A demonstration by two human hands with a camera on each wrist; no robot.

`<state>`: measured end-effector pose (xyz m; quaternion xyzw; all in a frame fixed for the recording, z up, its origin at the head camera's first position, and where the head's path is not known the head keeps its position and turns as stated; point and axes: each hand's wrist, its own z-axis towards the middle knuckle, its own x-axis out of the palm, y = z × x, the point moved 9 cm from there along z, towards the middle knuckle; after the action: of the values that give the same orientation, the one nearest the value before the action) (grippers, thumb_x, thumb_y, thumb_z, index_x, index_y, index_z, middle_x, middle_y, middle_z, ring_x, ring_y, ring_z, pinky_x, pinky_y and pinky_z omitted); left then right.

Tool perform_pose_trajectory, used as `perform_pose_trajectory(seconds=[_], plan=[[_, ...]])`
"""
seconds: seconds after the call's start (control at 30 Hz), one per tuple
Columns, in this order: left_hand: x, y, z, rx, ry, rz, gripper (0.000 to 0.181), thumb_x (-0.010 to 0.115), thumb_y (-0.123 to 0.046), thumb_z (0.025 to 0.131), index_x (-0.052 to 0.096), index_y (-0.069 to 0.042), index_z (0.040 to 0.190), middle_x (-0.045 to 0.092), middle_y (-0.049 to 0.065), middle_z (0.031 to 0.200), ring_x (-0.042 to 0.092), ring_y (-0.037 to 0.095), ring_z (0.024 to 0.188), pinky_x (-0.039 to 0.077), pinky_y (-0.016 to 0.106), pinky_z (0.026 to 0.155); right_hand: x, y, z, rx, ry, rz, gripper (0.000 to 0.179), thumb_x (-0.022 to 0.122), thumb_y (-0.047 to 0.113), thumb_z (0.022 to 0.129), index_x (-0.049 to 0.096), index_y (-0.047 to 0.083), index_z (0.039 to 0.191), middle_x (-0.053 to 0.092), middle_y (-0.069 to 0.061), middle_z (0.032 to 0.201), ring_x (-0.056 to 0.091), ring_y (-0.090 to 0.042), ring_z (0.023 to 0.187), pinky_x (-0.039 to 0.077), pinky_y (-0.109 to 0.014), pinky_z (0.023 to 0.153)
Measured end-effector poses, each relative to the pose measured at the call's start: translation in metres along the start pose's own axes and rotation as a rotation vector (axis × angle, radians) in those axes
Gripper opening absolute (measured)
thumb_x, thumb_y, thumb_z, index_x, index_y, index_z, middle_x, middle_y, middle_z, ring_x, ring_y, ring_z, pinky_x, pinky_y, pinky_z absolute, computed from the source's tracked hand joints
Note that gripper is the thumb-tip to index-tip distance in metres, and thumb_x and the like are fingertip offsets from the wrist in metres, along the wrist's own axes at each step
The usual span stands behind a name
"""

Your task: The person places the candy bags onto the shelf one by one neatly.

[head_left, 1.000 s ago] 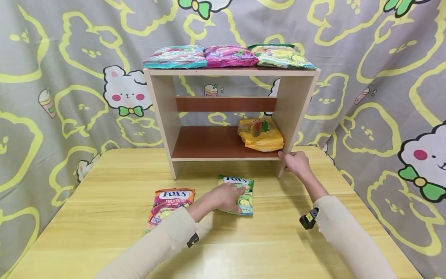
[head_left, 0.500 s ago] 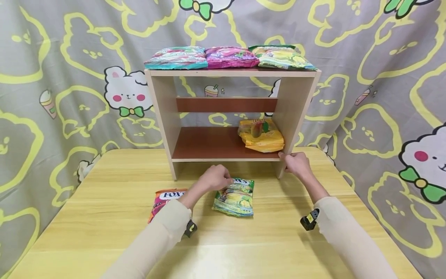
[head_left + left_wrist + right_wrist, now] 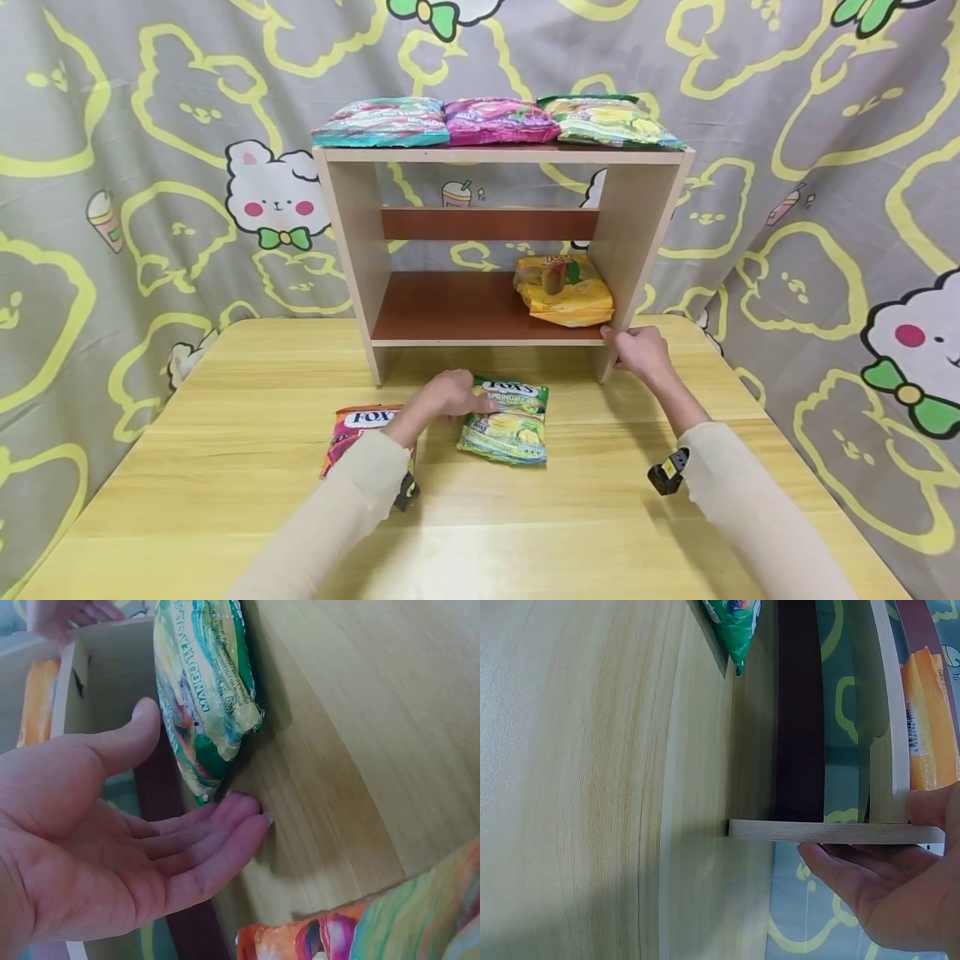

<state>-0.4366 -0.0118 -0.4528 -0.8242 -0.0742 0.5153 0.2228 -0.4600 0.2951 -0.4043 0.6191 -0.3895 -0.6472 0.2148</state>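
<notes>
A green Fox's candy bag (image 3: 506, 423) lies on the table in front of the small shelf (image 3: 487, 342). At its left edge is my left hand (image 3: 450, 396); in the left wrist view the thumb and extended fingers (image 3: 217, 851) stand apart beside the bag's end, not closed on it. My right hand (image 3: 641, 350) grips the shelf's right side panel (image 3: 825, 831), thumb inside and fingers outside. Partly hidden behind the left forearm, a red-orange Fox's candy bag (image 3: 352, 429) lies on the table.
A yellow candy bag (image 3: 566, 292) sits at the right end of the lower shelf board. On top lie a teal bag (image 3: 382, 123), a magenta bag (image 3: 501, 122) and a green-yellow bag (image 3: 611, 122). A patterned curtain (image 3: 187, 233) hangs behind the table (image 3: 525, 533).
My left hand has drawn back from over the green bag, lifted to its upper left, then lowered beside its left edge. The right hand keeps its hold on the shelf.
</notes>
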Motion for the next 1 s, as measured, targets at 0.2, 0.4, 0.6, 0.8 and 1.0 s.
perform_pose_trajectory(seconds=[0.2, 0.4, 0.6, 0.8, 1.0], plan=[[0.0065, -0.0021, 0.0028, -0.005, 0.0, -0.014, 0.056, 0.071, -0.054, 0.09, 0.059, -0.002, 0.104, 0.057, 0.01, 0.087, 0.056, 0.023, 0.067, 0.056, 0.036, 0.064, -0.0006, -0.0003, -0.0002, 0.004, 0.008, -0.01, 0.059, 0.054, 0.049, 0.099, 0.071, -0.004, 0.118, 0.065, -0.03, 0.127, 0.076, -0.02, 0.079, 0.052, -0.035, 0.085], [0.0098, -0.0028, 0.0061, -0.008, -0.001, 0.026, 0.056, 0.074, -0.058, 0.086, 0.059, -0.004, 0.09, 0.05, 0.007, 0.075, 0.049, 0.019, 0.054, 0.044, 0.029, 0.051, -0.0007, 0.0005, -0.0006, 0.007, 0.016, -0.012, 0.06, 0.053, 0.05, 0.099, 0.07, -0.004, 0.119, 0.063, -0.03, 0.129, 0.073, -0.013, 0.073, 0.052, -0.036, 0.087], [0.0059, -0.0061, 0.0033, 0.004, -0.054, -0.013, 0.084, 0.079, -0.053, 0.084, 0.05, 0.009, 0.132, 0.056, 0.024, 0.125, 0.06, 0.025, 0.063, 0.053, 0.033, 0.057, -0.0001, 0.0015, -0.0016, 0.01, 0.027, 0.0, 0.059, 0.053, 0.048, 0.099, 0.069, -0.005, 0.121, 0.062, -0.031, 0.131, 0.075, -0.017, 0.077, 0.053, -0.041, 0.093], [0.0061, -0.0076, 0.0022, 0.0, -0.062, -0.046, 0.109, 0.079, -0.051, 0.085, 0.024, 0.014, 0.152, 0.052, 0.029, 0.142, 0.065, 0.028, 0.085, 0.058, 0.037, 0.073, 0.0009, 0.0011, -0.0017, 0.005, 0.033, 0.003, 0.06, 0.053, 0.048, 0.099, 0.068, -0.005, 0.124, 0.06, -0.031, 0.134, 0.076, -0.027, 0.089, 0.052, -0.042, 0.096], [0.0071, -0.0083, 0.0027, 0.005, -0.068, -0.091, 0.115, 0.078, -0.049, 0.086, 0.01, 0.013, 0.156, 0.045, 0.029, 0.151, 0.058, 0.032, 0.124, 0.052, 0.041, 0.097, 0.0008, 0.0015, -0.0015, 0.006, 0.028, 0.007, 0.061, 0.053, 0.048, 0.099, 0.067, -0.005, 0.126, 0.062, -0.031, 0.133, 0.075, -0.032, 0.095, 0.053, -0.034, 0.087]])
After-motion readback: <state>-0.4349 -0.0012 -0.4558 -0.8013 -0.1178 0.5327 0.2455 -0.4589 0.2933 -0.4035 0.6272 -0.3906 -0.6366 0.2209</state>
